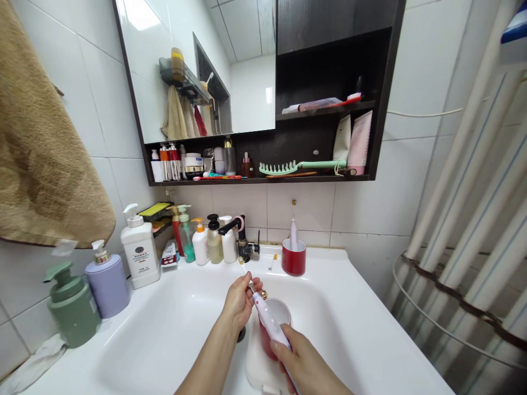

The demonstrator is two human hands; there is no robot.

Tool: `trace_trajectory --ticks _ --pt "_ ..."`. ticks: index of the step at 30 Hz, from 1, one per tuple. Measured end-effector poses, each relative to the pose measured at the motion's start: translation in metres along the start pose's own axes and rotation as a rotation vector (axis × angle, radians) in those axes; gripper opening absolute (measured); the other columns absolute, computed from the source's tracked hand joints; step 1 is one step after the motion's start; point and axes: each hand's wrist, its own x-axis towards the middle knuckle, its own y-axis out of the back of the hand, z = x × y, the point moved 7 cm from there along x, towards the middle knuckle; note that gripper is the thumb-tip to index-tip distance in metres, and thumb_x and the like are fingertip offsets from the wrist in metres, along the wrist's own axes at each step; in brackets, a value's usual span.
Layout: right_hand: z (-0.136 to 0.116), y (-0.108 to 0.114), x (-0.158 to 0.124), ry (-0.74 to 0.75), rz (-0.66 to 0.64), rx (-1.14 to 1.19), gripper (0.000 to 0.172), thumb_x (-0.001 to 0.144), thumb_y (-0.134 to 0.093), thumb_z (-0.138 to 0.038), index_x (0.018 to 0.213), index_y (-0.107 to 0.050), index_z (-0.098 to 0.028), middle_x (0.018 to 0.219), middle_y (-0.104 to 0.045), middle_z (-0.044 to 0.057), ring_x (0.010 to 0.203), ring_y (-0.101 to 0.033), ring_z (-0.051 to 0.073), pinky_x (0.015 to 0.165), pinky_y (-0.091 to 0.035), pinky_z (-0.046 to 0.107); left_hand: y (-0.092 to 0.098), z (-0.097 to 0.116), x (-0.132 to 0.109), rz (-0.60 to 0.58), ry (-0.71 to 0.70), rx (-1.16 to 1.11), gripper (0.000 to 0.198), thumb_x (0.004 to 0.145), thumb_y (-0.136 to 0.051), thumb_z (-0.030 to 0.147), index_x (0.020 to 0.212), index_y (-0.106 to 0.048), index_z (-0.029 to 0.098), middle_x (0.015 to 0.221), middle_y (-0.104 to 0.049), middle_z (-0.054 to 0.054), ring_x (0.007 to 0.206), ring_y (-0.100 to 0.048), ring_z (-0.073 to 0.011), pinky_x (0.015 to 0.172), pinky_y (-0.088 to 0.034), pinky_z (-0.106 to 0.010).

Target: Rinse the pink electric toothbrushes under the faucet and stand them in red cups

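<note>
Over the white sink (173,323), my right hand (302,362) is closed round the white body of an electric toothbrush (267,318) and also grips a red cup (278,315) with a white inside. My left hand (241,299) pinches the thin neck of the toothbrush near its head, which points up toward the black tap (241,233). Both hands hover above the basin's middle.
A second red cup (293,258) holding another toothbrush stands on the sink's back rim. Pump bottles (140,252) line the back left edge. A brown towel (45,148) hangs at left. A dark shelf (263,178) and mirror hang above; white pipes (465,208) rise at right.
</note>
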Motion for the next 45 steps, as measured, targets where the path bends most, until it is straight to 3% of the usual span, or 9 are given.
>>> trace_trajectory --ticks 11,22,29,34,39,42,45 --pt "-0.004 0.012 -0.004 0.031 0.066 -0.118 0.012 0.07 -0.031 -0.026 0.072 -0.039 -0.017 0.056 -0.042 -0.003 0.034 -0.038 0.004 0.028 -0.025 0.014 0.001 -0.003 0.001 -0.002 -0.021 0.045 0.01 0.066 -0.05 0.016 0.062 -0.042 0.013 0.052 -0.054 -0.001 0.046 -0.054 -0.0088 0.048 -0.045 -0.02" --pt "-0.003 0.012 -0.001 0.044 0.091 -0.036 0.013 0.069 -0.033 -0.024 0.074 -0.041 -0.016 0.055 -0.041 -0.003 0.034 -0.038 0.004 0.028 -0.026 0.015 -0.005 -0.006 0.001 -0.089 -0.092 0.18 0.012 0.066 -0.049 0.02 0.062 -0.039 0.015 0.055 -0.055 -0.001 0.049 -0.054 -0.0105 0.052 -0.043 -0.024" --pt "0.0 -0.004 0.001 -0.017 -0.116 0.311 0.017 0.071 -0.031 -0.032 0.061 -0.032 -0.018 0.048 -0.039 -0.006 0.029 -0.033 0.003 0.029 -0.026 0.016 -0.01 -0.011 -0.001 -0.155 -0.051 0.042 0.013 0.066 -0.049 0.022 0.062 -0.04 0.015 0.051 -0.054 0.0 0.047 -0.053 -0.0094 0.053 -0.041 -0.024" --pt "-0.005 0.006 0.0 0.048 0.02 0.247 0.012 0.068 -0.039 -0.029 0.066 -0.038 -0.016 0.045 -0.037 -0.008 0.032 -0.034 0.003 0.033 -0.027 0.017 -0.016 -0.011 -0.006 -0.185 -0.066 0.054 0.013 0.064 -0.05 0.023 0.062 -0.041 0.015 0.051 -0.054 0.0 0.046 -0.052 -0.0094 0.051 -0.04 -0.022" --pt "-0.002 -0.002 0.0 -0.008 -0.105 0.383 0.022 0.069 -0.035 -0.038 0.06 -0.034 -0.018 0.047 -0.038 -0.007 0.029 -0.032 0.003 0.029 -0.024 0.017 -0.018 -0.015 -0.01 -0.169 -0.043 0.044 0.013 0.066 -0.049 0.024 0.061 -0.04 0.015 0.049 -0.054 0.001 0.045 -0.052 -0.0085 0.052 -0.04 -0.022" --pt "-0.003 0.005 0.001 0.029 -0.001 0.295 0.016 0.068 -0.04 -0.033 0.065 -0.037 -0.017 0.044 -0.036 -0.008 0.03 -0.034 0.003 0.03 -0.025 0.016 -0.019 -0.016 -0.012 -0.169 -0.04 0.083 0.013 0.066 -0.048 0.025 0.062 -0.041 0.015 0.049 -0.054 0.001 0.046 -0.052 -0.0085 0.051 -0.039 -0.021" --pt "-0.002 0.005 0.002 0.031 -0.007 0.295 0.017 0.068 -0.039 -0.034 0.066 -0.037 -0.017 0.045 -0.038 -0.008 0.029 -0.034 0.003 0.03 -0.025 0.016 -0.02 -0.016 -0.014 -0.167 -0.04 0.119 0.014 0.066 -0.048 0.026 0.062 -0.042 0.014 0.05 -0.054 0.001 0.045 -0.052 -0.0082 0.051 -0.039 -0.02"
